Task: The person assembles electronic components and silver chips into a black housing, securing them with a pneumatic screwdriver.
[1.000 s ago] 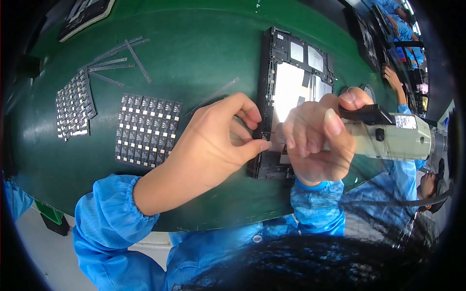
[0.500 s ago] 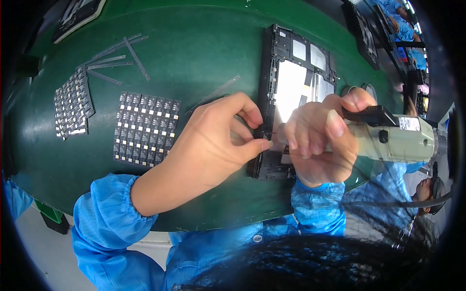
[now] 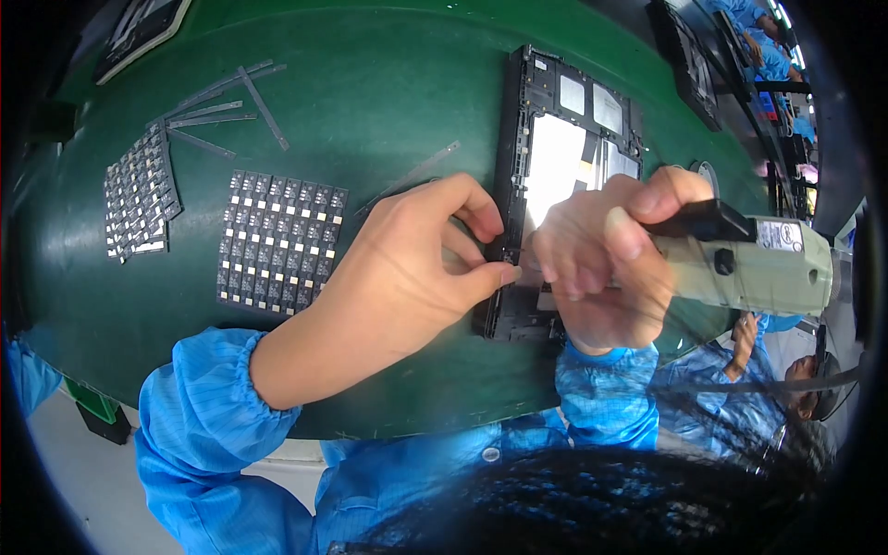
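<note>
A black device housing [image 3: 555, 153] with pale panels inside lies on the green table in front of me. My left hand [image 3: 416, 250] rests at its left edge, thumb and fingertips bent against the rim; any small part between them is hidden. My right hand [image 3: 610, 264] is wrapped around a pale green electric screwdriver [image 3: 763, 268] with a black lever. The tool lies roughly level, its body pointing right and its front end over the housing. My right fingers cover the tip.
Left of my left hand lies a block of small black parts with light squares [image 3: 280, 242]. A fanned pile of similar parts [image 3: 141, 194] sits farther left, with loose dark strips [image 3: 264, 108] beyond it. A dark flat device [image 3: 139, 37] lies far left. People in blue work at the right.
My right hand and the screwdriver have shifted slightly; the hand has moved a little left. My left hand stays at the housing's edge. A co-worker's arm at the right has moved.
</note>
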The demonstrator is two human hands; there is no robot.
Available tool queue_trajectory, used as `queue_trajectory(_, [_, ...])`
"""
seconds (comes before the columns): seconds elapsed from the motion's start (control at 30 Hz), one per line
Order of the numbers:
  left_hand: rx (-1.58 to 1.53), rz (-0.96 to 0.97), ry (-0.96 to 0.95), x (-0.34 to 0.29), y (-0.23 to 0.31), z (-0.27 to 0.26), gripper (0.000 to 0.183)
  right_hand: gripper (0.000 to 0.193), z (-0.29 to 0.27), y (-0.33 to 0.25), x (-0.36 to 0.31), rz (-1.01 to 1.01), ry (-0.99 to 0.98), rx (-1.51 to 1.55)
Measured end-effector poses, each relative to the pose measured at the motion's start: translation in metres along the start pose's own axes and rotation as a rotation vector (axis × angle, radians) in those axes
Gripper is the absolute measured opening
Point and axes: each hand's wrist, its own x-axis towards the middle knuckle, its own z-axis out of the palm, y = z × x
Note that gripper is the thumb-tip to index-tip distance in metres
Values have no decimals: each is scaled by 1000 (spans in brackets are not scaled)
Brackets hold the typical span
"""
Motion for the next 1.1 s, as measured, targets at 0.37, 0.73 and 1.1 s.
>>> queue_trajectory(0.37, [0,75,70,-3,-5,3,28,30,9,7,0,-101,-111,-102])
queue_trajectory(0.73, [5,131,48,1,1,9,30,31,-2,-12,5,106,-158,-61])
queue_trajectory(1.1, [24,-89,96,13,13,24,69,27,-228,-21,16,-436,563,110])
